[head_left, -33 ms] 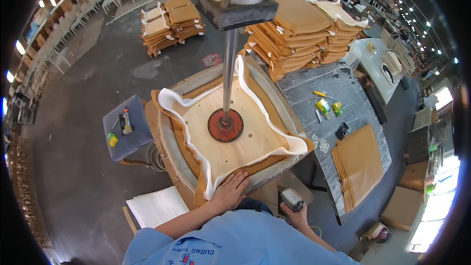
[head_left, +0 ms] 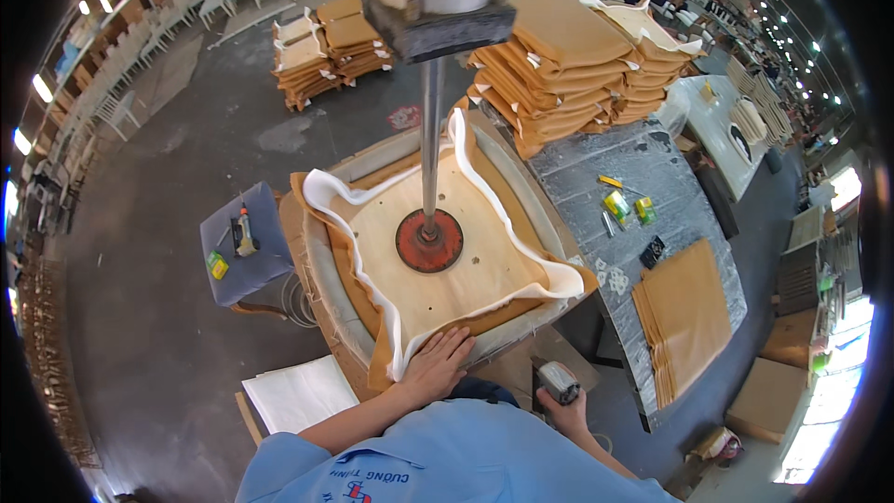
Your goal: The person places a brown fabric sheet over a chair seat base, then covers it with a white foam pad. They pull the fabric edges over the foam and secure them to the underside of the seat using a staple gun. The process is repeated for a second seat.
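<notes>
A square plywood seat panel (head_left: pixel 466 289) lies in a padded grey frame (head_left: pixel 512 328), ringed by white foam (head_left: pixel 319 188) and a tan cover (head_left: pixel 371 293) whose edges stand up around it. A round red press plate (head_left: pixel 445 256) on a metal rod (head_left: pixel 431 130) bears down on the panel's middle. My left hand (head_left: pixel 438 365) lies flat at the near edge, fingers stretched over the tan cover and the frame's rim. Beside the frame's near right corner, my right hand (head_left: pixel 566 410) grips a grey and black staple gun (head_left: pixel 559 382), held apart from the seat; its nose is hard to make out.
On the left, a blue-grey stool (head_left: pixel 233 270) bears another air tool (head_left: pixel 244 233) and a small yellow-green box (head_left: pixel 217 265). A grey worktable (head_left: pixel 596 214) at right carries tan covers (head_left: pixel 684 312), small boxes (head_left: pixel 615 203) and stacked tan seats (head_left: pixel 568 47). White sheets (head_left: pixel 303 391) lie near left.
</notes>
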The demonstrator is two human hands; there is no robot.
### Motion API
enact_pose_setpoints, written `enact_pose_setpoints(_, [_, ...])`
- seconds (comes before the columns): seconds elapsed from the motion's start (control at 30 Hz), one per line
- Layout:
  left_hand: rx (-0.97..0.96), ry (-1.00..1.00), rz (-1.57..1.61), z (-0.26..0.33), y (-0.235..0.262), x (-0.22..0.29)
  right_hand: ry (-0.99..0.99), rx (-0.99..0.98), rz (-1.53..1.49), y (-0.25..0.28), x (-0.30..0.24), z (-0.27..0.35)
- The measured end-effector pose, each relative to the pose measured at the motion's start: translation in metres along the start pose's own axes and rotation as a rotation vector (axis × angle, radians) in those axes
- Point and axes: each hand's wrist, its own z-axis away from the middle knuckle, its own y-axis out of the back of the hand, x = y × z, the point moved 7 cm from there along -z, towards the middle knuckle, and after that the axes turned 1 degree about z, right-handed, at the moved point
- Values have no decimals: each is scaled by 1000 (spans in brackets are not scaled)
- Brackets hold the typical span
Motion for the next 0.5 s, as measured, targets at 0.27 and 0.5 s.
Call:
enact_pose_setpoints(0.27, [62,88,-66,-8,10,3,-224,236,-65,75,96,-24])
enact_pose_setpoints(0.5, [112,51,-58,-10,15,3,-260,283,-182,72,105,-40])
